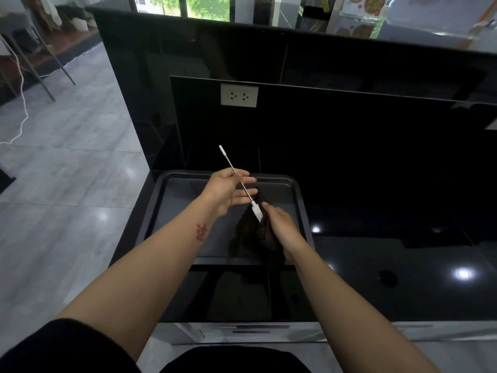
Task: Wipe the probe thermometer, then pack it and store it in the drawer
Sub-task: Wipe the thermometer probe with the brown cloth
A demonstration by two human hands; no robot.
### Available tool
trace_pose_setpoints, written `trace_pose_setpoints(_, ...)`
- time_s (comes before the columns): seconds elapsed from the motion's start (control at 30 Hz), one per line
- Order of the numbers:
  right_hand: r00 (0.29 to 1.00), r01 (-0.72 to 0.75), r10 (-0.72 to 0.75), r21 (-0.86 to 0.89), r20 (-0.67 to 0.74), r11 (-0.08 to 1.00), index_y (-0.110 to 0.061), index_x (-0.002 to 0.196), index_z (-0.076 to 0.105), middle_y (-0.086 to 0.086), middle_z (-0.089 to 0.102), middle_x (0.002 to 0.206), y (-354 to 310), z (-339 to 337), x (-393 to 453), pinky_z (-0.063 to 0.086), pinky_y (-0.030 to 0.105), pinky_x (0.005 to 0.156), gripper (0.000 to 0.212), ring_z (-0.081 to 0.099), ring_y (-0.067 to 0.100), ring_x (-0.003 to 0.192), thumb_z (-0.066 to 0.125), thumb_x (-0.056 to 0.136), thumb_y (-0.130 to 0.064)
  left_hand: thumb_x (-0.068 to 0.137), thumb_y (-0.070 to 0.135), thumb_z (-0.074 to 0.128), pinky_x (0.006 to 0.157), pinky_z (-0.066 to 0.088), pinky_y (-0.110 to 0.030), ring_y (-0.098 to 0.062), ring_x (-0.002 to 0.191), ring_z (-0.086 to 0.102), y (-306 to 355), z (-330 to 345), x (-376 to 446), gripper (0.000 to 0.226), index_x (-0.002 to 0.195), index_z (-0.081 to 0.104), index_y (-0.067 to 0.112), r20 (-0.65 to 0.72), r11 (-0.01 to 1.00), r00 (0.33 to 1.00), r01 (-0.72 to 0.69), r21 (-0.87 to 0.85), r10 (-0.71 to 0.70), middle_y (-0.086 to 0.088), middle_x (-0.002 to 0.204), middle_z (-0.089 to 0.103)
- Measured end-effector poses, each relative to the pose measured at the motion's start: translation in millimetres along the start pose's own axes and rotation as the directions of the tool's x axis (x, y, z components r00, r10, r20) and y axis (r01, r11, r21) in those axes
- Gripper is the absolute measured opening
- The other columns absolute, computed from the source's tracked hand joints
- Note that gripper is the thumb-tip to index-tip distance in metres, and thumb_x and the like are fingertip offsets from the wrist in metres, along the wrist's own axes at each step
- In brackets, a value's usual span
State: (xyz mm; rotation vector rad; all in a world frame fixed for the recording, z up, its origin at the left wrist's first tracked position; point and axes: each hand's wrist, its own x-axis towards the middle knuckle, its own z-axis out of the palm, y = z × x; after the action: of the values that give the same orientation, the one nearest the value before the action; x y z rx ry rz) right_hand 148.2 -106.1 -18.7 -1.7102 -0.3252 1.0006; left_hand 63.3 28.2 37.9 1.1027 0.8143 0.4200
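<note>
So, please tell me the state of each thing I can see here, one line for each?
probe thermometer: held in the air, tilted, white tip capped
dark cloth: bunched in right hand, around the thermometer's white end
left hand: open, fingers at the metal stem
tray: flat on the counter

Dark baking tray on glossy black counter. White double wall socket on black backsplash behind. Grey tiled floor at left, white cable trailing across.

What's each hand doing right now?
Left hand: open, fingers against the thermometer stem.
Right hand: closed on thermometer handle and dark cloth.
</note>
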Motion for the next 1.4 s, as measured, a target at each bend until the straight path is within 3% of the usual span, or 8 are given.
trace_pose_setpoints(0.3, 0.979, 0.1, -0.109, -0.059, -0.171, 0.993, -0.012, 0.094, 0.06, 0.005, 0.066, 0.088, 16, -6, 1, 0.05, 0.031, 0.072, 0.031, 0.063, 0.017, 0.08, 0.058, 0.095, -0.043, 0.105, 0.014, 0.043, 0.069, 0.061, -0.037, -0.029, 0.086, 0.072, 3, -10, 2, 0.02, 0.115, 0.057, 0.006, -0.067, 0.992, 0.995, -0.078, -0.1, 0.072, -0.01, 0.109, 0.07)
trace_pose_setpoints(0.5, 0.938, 0.179, -0.216, -0.154, -0.27, 0.972, -0.009, 0.097, 0.058, 0.003, 0.064, 0.085, 12, 2, 0, 0.048, 0.033, 0.073, 0.036, 0.063, 0.02, 0.083, 0.056, 0.095, -0.045, 0.103, 0.012, 0.046, 0.063, 0.059, -0.028, -0.023, 0.078, 0.073, -7, 4, 0, 0.013, 0.096, 0.057, 0.011, -0.198, 0.996, 0.978, -0.078, -0.051, 0.066, -0.014, 0.1, 0.071)
trace_pose_setpoints(0.63, 0.982, 0.058, -0.033, 0.129, -0.188, 0.99, -0.013, 0.11, 0.064, 0.007, 0.072, 0.102, 12, 2, 3, 0.055, 0.038, 0.09, 0.039, 0.069, 0.022, 0.096, 0.054, 0.096, -0.048, 0.103, 0.011, 0.046, 0.06, 0.059, -0.024, -0.021, 0.079, 0.073, -2, 2, 0, 0.013, 0.104, 0.058, 0.008, -0.204, 0.98, 0.972, -0.148, -0.135, 0.118, -0.012, 0.095, 0.071)
trace_pose_setpoints(0.77, 0.976, 0.082, -0.029, 0.236, -0.218, 0.968, -0.014, 0.109, 0.065, 0.009, 0.074, 0.105, 12, 5, 3, 0.056, 0.042, 0.093, 0.036, 0.071, 0.023, 0.098, 0.054, 0.097, -0.046, 0.103, 0.012, 0.047, 0.071, 0.061, -0.028, -0.023, 0.087, 0.074, -3, -2, -1, 0.015, 0.109, 0.059, 0.007, -0.158, 0.975, 0.976, -0.172, -0.141, 0.15, -0.012, 0.1, 0.072)
trace_pose_setpoints(0.9, 0.933, 0.147, -0.056, 0.235, -0.355, 0.961, -0.01, 0.108, 0.062, 0.011, 0.07, 0.104, 9, 12, 0, 0.056, 0.041, 0.09, 0.038, 0.068, 0.024, 0.097, 0.054, 0.097, -0.045, 0.1, 0.014, 0.052, 0.076, 0.055, -0.028, -0.02, 0.085, 0.066, -10, 7, -2, 0.013, 0.098, 0.065, 0.015, -0.096, 0.99, 0.986, -0.138, 0.028, 0.14, -0.007, 0.098, 0.069)
trace_pose_setpoints(1.07, 0.905, 0.2, -0.131, 0.134, -0.405, 0.971, -0.012, 0.105, 0.06, 0.01, 0.069, 0.099, 7, 16, 1, 0.056, 0.045, 0.087, 0.038, 0.068, 0.025, 0.092, 0.054, 0.096, -0.047, 0.093, 0.017, 0.064, 0.05, 0.042, -0.006, -0.003, 0.074, 0.056, -19, 22, -7, 0.018, 0.111, 0.065, 0.014, -0.034, 0.949, 0.989, -0.129, 0.288, 0.145, 0.002, 0.092, 0.062)
trace_pose_setpoints(1.23, 0.897, 0.148, -0.065, 0.159, -0.437, 0.976, -0.014, 0.109, 0.058, 0.006, 0.068, 0.103, 13, 4, 2, 0.054, 0.041, 0.091, 0.03, 0.065, 0.021, 0.095, 0.054, 0.097, -0.041, 0.095, 0.016, 0.062, 0.068, 0.043, -0.015, -0.009, 0.089, 0.059, -7, 14, -4, 0.028, 0.122, 0.059, 0.013, -0.089, 0.926, 0.979, -0.142, 0.349, 0.184, -0.003, 0.106, 0.065)
trace_pose_setpoints(1.4, 0.96, 0.025, 0.168, 0.661, -0.226, 0.75, -0.003, 0.116, 0.061, 0.015, 0.066, 0.113, 0, -30, 2, 0.058, 0.034, 0.073, 0.035, 0.067, 0.026, 0.088, 0.056, 0.083, -0.014, 0.102, 0.019, 0.05, 0.083, 0.055, -0.059, -0.036, 0.093, 0.067, 0, -3, -13, 0.017, 0.116, 0.042, 0.014, 0.042, 0.979, 0.991, 0.119, 0.164, -0.127, -0.011, 0.102, 0.06)
